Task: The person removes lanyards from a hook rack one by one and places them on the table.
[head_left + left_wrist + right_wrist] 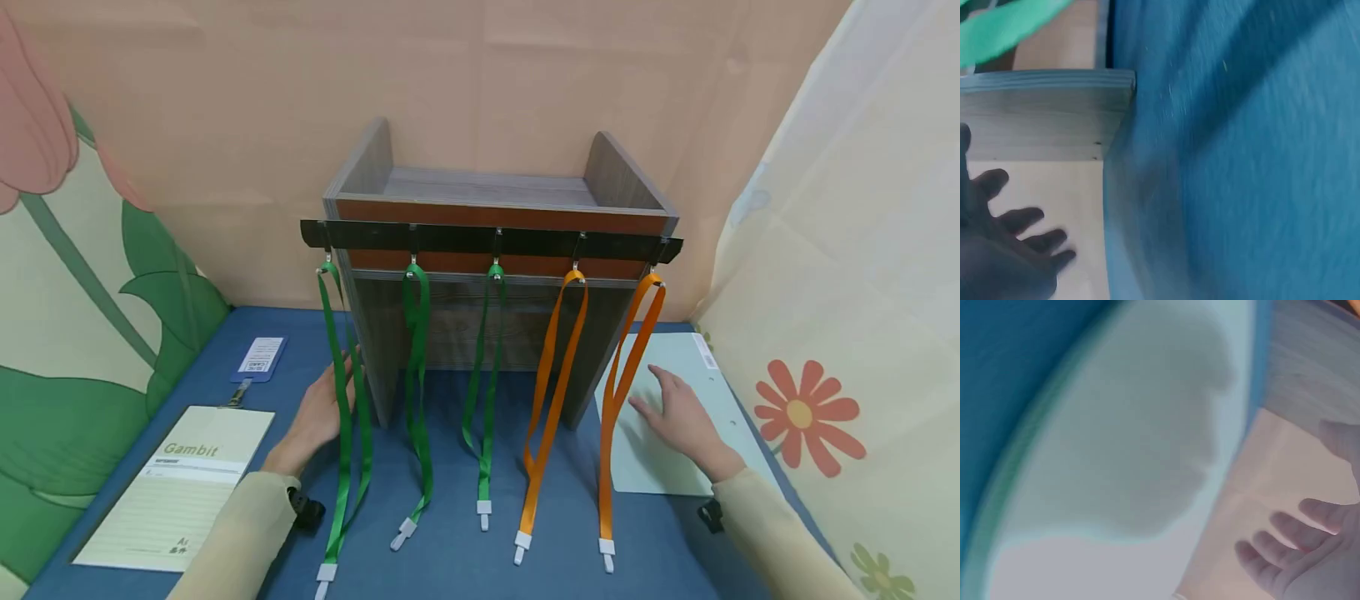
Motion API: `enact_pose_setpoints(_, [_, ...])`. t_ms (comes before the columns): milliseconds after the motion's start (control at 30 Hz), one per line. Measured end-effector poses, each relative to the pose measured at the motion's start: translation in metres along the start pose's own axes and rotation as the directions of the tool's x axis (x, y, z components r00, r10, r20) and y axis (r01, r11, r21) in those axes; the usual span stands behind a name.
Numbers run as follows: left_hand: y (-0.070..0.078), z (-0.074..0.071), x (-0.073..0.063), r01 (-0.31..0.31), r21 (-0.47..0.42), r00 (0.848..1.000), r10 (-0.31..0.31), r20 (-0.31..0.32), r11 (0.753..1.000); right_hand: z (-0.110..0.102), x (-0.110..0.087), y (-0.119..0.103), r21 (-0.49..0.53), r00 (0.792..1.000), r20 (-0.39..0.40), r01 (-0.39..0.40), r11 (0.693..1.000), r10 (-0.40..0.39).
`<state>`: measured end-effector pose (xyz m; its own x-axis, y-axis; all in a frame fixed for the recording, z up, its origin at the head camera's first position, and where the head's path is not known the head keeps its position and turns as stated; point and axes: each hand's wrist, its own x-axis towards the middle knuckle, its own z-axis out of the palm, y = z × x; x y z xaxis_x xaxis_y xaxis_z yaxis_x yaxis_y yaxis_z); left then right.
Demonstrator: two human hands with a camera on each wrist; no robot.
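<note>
My left hand (325, 406) is spread beside the left side panel of a grey wooden shelf (375, 350), behind a green lanyard (330, 333). In the left wrist view its fingers (1022, 219) are apart and hold nothing. Over a pale sheet or board (660, 467), my right hand (678, 417) hovers with fingers extended, right of an orange lanyard (609, 450). The right wrist view shows that hand's fingers (1297, 531) spread, with its shadow on the pale surface. Several green and orange lanyards hang from hooks on a black strip (457, 239) across the shelf's front.
A clipboard holding a Gambit paper pad (183, 492) lies on the blue cloth (450, 558) at the left. Behind it is a blue badge holder (258, 358) with a printed card. Flowered fabric (825, 250) bounds the right side, and a peach backdrop (487, 75) stands behind.
</note>
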<state>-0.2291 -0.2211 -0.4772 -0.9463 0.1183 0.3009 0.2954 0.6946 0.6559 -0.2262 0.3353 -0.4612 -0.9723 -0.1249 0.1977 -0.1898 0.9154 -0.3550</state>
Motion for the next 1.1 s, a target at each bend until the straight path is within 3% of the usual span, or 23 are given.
enact_pose_setpoints(167, [0.007,0.0,-0.003,0.09,-0.206,0.994,-0.101,-0.04,0.974,-0.027,0.005,-0.02,0.121,0.996,-0.089,0.03,0.992,-0.02])
enact_pose_setpoints(267, [0.011,-0.002,-0.005,0.157,-0.314,0.986,-0.167,-0.005,0.936,-0.046,0.006,-0.037,0.207,0.986,-0.161,0.067,0.976,-0.034])
enact_pose_setpoints(467, [0.016,-0.003,-0.008,0.197,-0.459,0.98,-0.194,0.054,0.867,-0.084,0.005,-0.067,0.364,0.968,-0.247,0.124,0.923,-0.032])
enact_pose_setpoints(633, [0.019,-0.001,-0.009,0.176,-0.508,0.982,-0.184,0.034,0.843,-0.105,0.003,-0.086,0.457,0.953,-0.301,0.171,0.873,-0.029])
enact_pose_setpoints(800, [0.022,-0.001,-0.011,0.139,-0.569,0.987,-0.158,0.018,0.81,-0.12,0.001,-0.099,0.492,0.945,-0.326,0.195,0.849,-0.028])
enact_pose_setpoints(1100, [0.026,0.0,-0.01,0.151,-0.548,0.987,-0.157,0.036,0.823,-0.14,0.003,-0.115,0.525,0.943,-0.331,0.219,0.823,-0.04])
